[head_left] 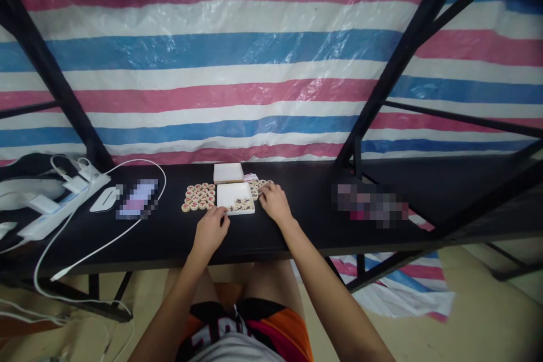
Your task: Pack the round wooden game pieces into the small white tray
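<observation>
A white open box [229, 193] lies on the black table, with several black-lettered Chinese chess pieces [243, 204] along its front and right side. My left hand [212, 227] is at the box's front left corner, its fingers closed on the edge. To the right of the box, my right hand [275, 201] has its fingertips together at a group of loose black-lettered pieces [254, 188]; the piece at the fingertips is partly hidden. Red-lettered pieces [199, 197] lie in rows left of the box.
Behind the box sits another white box part [228, 173], perhaps its lid. To the left are a blurred phone [138, 199], a white flat device [104, 199], a power strip [68, 203] and a white cable [97, 249]. Blurred items [369, 203] lie right. Black metal bars [382, 85] frame the table.
</observation>
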`<state>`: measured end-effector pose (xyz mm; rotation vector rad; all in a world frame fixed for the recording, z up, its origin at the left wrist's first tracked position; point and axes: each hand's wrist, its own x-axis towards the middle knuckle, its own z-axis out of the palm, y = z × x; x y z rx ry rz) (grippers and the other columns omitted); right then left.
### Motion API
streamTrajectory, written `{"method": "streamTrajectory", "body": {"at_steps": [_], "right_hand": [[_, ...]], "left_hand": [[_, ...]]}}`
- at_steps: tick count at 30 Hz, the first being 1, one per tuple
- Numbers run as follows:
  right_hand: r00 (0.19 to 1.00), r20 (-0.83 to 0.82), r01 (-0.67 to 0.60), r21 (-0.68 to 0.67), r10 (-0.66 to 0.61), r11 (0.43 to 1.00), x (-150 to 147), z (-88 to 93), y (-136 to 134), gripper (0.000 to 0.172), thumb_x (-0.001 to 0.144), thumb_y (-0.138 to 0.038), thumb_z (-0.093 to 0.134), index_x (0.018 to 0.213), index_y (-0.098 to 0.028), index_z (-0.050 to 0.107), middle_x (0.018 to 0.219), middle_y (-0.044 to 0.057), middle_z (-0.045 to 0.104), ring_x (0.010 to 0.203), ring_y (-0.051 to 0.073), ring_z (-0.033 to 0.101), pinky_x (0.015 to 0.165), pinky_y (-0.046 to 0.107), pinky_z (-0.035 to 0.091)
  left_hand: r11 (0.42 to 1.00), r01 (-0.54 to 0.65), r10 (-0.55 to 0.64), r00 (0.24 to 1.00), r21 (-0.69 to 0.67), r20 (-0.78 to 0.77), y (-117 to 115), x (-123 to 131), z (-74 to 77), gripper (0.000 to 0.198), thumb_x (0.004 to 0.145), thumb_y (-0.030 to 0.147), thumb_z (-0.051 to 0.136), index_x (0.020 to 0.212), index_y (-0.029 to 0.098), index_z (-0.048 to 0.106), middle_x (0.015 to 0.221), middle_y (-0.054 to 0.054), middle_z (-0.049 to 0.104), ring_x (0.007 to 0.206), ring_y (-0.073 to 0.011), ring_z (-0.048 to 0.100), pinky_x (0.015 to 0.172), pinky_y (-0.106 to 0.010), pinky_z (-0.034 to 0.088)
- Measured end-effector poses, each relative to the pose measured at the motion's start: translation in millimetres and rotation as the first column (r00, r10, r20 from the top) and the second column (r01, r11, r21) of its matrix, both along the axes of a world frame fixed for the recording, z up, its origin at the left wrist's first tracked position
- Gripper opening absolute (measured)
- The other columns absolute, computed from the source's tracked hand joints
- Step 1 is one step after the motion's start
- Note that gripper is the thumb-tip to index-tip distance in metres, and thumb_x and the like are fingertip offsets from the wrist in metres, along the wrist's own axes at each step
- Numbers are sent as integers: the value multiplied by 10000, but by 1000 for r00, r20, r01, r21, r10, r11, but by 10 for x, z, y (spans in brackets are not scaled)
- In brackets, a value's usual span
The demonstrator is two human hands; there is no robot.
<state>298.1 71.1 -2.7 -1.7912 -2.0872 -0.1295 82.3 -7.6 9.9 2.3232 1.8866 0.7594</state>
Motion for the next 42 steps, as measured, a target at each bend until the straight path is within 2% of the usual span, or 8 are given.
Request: {"method": "streamTrajectory", "body": {"at_steps": [14, 18, 20, 23, 27, 31, 36, 42], "right_hand": [[984, -166, -58, -1, 57, 998, 72, -72, -7, 168, 859, -300, 504, 958, -192, 586, 1015, 71, 615, 949, 211, 529, 787, 301, 412], [970, -239, -36, 76, 53, 996, 64, -38, -15, 179, 863, -280, 483, 972, -179, 583, 992, 81, 614, 910, 209, 534, 787, 303, 414], [953, -283, -66, 154, 108, 986, 9, -8, -42, 203, 872, -277, 468, 1003, -171, 580, 1010, 90, 612, 931, 214, 533, 829, 317, 409], [912, -284, -232, 240, 297, 942, -172, 40, -109, 203, 883, -264, 456, 1009, -175, 588, 1027, 85, 619, 1002, 218, 520, 918, 341, 375], [856, -253, -406, 208, 450, 890, -492, 80, -169, 176, 875, -257, 494, 987, -188, 611, 977, 66, 643, 988, 209, 525, 917, 346, 368], [866, -242, -416, 138, 438, 899, -675, 103, -149, 152, 847, -256, 551, 959, -190, 630, 926, 54, 652, 936, 198, 533, 852, 320, 382], [881, -199, -424, 74, 430, 903, -660, 104, -148, 145, 861, -228, 520, 845, -186, 657, 837, 44, 656, 876, 177, 536, 819, 296, 370], [897, -142, -401, 138, 419, 906, -598, 85, -212, 177, 862, -208, 490, 813, -173, 657, 892, 59, 630, 912, 184, 511, 843, 306, 369]], "left_hand": [[999, -14, 15, 1000, -43, 5, -9, 20, 25, 230, 876, 206, 425, 1010, 214, 611, 955, -38, 625, 880, -161, 593, 733, -244, 425], [999, -12, 12, 1000, -36, 13, -3, 20, 15, 225, 872, 208, 429, 1004, 212, 612, 953, -36, 619, 878, -158, 592, 736, -243, 423], [999, -6, 6, 1000, -37, 15, -4, 21, 16, 221, 873, 211, 433, 1003, 212, 612, 948, -38, 617, 879, -159, 591, 740, -242, 423], [999, 0, 1, 1000, -33, 13, -10, 22, 24, 217, 875, 211, 432, 1002, 210, 608, 945, -40, 612, 865, -161, 593, 730, -246, 424], [999, -11, 10, 1000, -43, -10, -13, 20, 33, 212, 880, 219, 424, 996, 212, 601, 947, -40, 610, 849, -157, 593, 709, -238, 421], [999, 3, -4, 1000, -38, -27, -9, 11, 36, 209, 876, 213, 425, 999, 208, 594, 925, -40, 604, 833, -158, 594, 695, -237, 418], [999, -1, 0, 1000, -48, -30, -12, 17, 56, 219, 879, 214, 418, 1012, 211, 593, 936, -42, 604, 843, -159, 590, 704, -240, 420], [999, -1, 0, 999, -44, -40, -28, 26, 80, 221, 884, 216, 405, 1001, 211, 593, 937, -43, 604, 844, -161, 588, 691, -240, 418]]}}
